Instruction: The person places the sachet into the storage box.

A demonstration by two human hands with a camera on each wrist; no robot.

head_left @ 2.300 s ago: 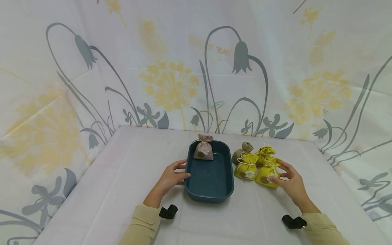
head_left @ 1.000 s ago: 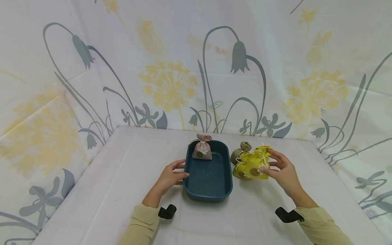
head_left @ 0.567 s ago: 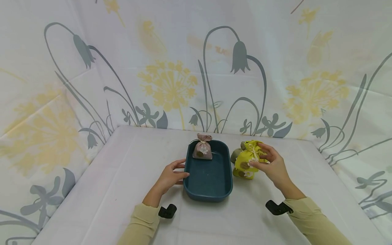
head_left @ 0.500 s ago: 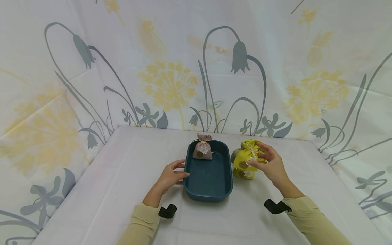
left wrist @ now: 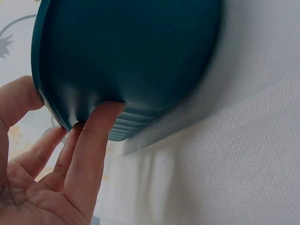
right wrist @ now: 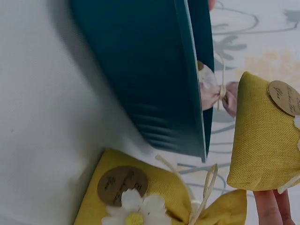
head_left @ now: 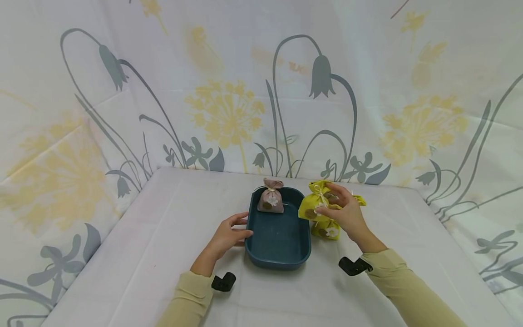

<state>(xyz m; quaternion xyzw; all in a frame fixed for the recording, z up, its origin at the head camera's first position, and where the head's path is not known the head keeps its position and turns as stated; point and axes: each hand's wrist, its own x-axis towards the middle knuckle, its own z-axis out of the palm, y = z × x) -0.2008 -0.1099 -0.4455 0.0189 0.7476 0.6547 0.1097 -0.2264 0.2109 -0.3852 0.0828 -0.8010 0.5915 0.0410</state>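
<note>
My left hand (head_left: 224, 234) pinched the blue tub (head_left: 278, 240) at its left rim; inside, at the far end, was a pink pouch (head_left: 269, 202). My right hand (head_left: 347, 215) pinched a yellow pouch (head_left: 311, 206), raised near the right rim, above the table (head_left: 163, 245).

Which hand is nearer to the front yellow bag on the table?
Right. The right hand hovers close to the front yellow bag, holding another pouch; the left hand is across the blue tray, at its left rim.
</note>
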